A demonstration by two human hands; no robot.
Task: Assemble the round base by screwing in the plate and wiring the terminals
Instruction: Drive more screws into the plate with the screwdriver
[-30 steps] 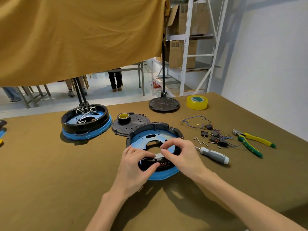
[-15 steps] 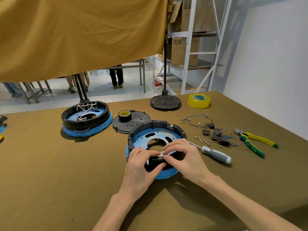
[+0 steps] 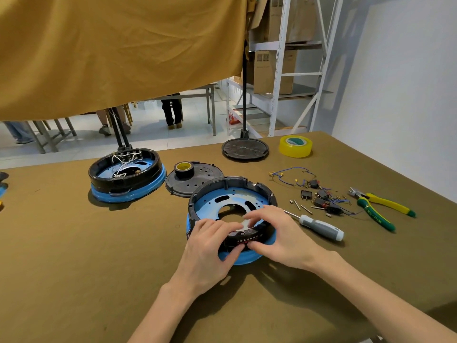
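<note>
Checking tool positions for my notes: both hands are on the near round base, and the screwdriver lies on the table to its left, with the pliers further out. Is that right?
Not quite. The head view shows the screwdriver lying to the right of the near round base, not its left. The rest holds: the left hand and right hand are both on that base, and the pliers lie further out.

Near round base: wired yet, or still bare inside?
Bare. The near round base shows only its blue plate; loose wires lie on the table.

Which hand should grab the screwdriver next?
Right. The screwdriver lies just beside the right hand; the left hand, on the round base, would have to cross over.
</note>
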